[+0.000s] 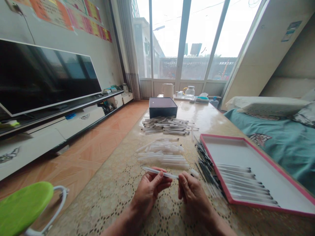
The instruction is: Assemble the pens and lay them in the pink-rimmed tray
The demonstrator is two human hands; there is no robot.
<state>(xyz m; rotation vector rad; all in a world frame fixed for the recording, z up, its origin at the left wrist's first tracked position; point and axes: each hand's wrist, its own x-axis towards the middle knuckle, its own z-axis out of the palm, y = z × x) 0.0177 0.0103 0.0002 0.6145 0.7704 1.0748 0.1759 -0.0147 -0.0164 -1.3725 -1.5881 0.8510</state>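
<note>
My left hand [150, 190] and my right hand [190, 191] hold one clear pen barrel [161, 173] between them, level above the table, fingers pinched on it from both sides. Just beyond lies a loose pile of clear pen barrels [163, 154]. Farther back is a heap of assembled pens [168, 126]. To the right, a row of dark refills [205, 162] lies along the edge of a pink-rimmed white tray [231, 200] that holds several finished pens [242, 182].
A dark blue box [162, 107] stands behind the heap. A kettle [168, 90] and glass jug [190, 92] sit at the table's far end. A television [44, 75] is at left, a green stool [23, 206] at lower left, a bed [278, 137] at right.
</note>
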